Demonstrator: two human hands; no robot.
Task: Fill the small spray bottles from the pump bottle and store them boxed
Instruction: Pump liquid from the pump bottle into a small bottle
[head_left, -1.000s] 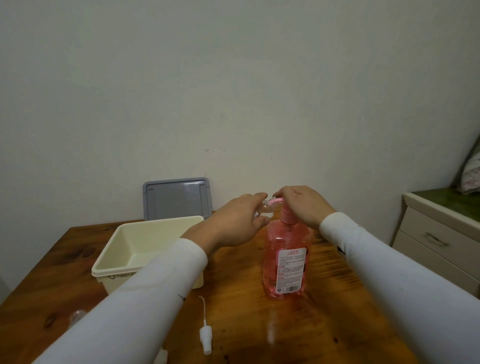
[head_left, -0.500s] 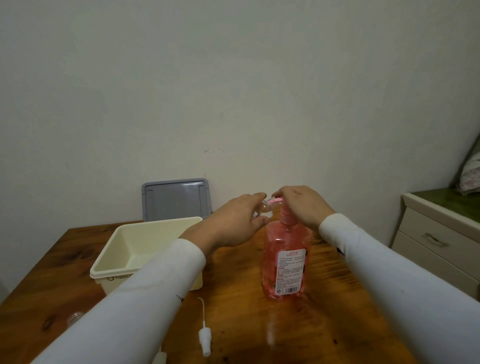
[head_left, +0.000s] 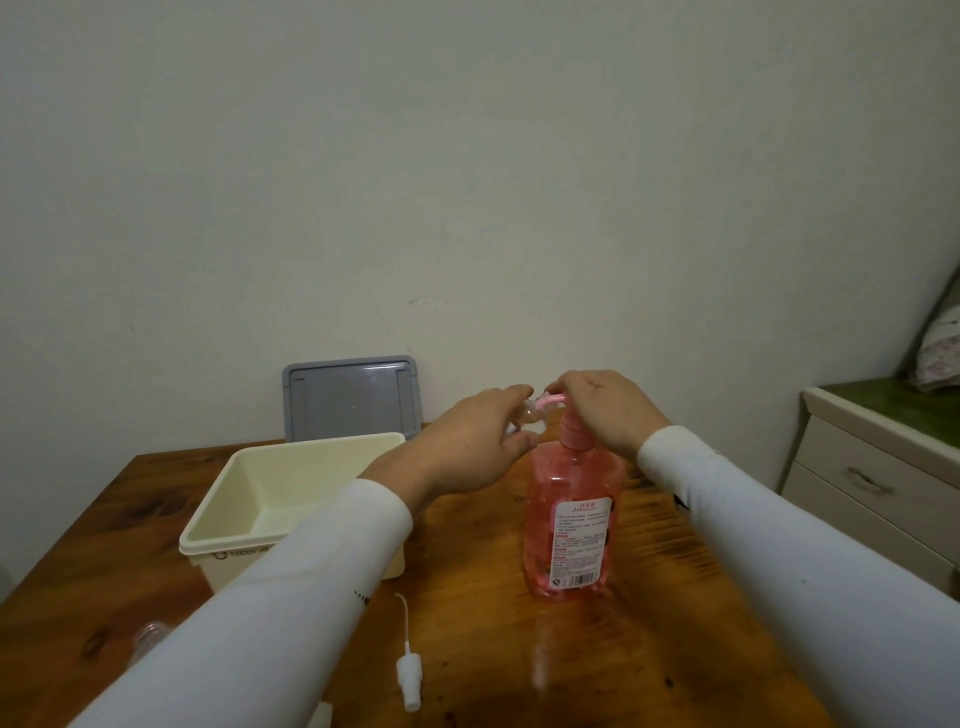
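Note:
A pink pump bottle (head_left: 569, 525) stands on the wooden table (head_left: 649, 649). My right hand (head_left: 608, 410) rests on top of its pump head, fingers curled over it. My left hand (head_left: 467, 449) holds a small clear spray bottle (head_left: 531, 415) up under the pink nozzle; most of that bottle is hidden by my fingers. A white spray head with its dip tube (head_left: 408, 660) lies loose on the table in front. The cream box (head_left: 270, 499) sits open at the left.
A grey lid (head_left: 350, 397) leans against the wall behind the box. Another small clear bottle (head_left: 148, 636) lies at the lower left, partly hidden by my sleeve. A white object (head_left: 319, 716) peeks out at the bottom edge. A drawer cabinet (head_left: 878, 467) stands at the right.
Both hands stay at the pump head; the view has shifted slightly. No clear movement of the bottles.

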